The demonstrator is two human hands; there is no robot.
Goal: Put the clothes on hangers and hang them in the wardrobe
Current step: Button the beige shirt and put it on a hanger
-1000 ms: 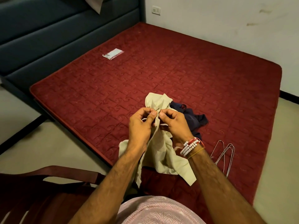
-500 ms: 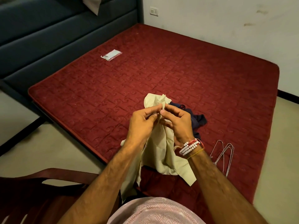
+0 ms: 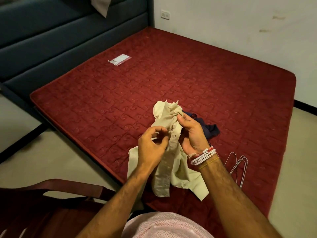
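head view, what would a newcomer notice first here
The cream shirt is held up in the middle, the left hand pinching its button strip and the right hand gripping near the collar. Under it spreads the big red mattress, where a dark blue garment lies just beyond the right hand and wire hangers lie near the right edge.

Dim warm indoor light, soft shadows, wide-angle edge bending, sharp focus.

A crumpled beige shirt [image 3: 172, 143] hangs bunched in my fingers [image 3: 182, 118]. A navy garment [image 3: 211, 130] lies just beyond them, wire hangers [image 3: 238, 166] to their right.
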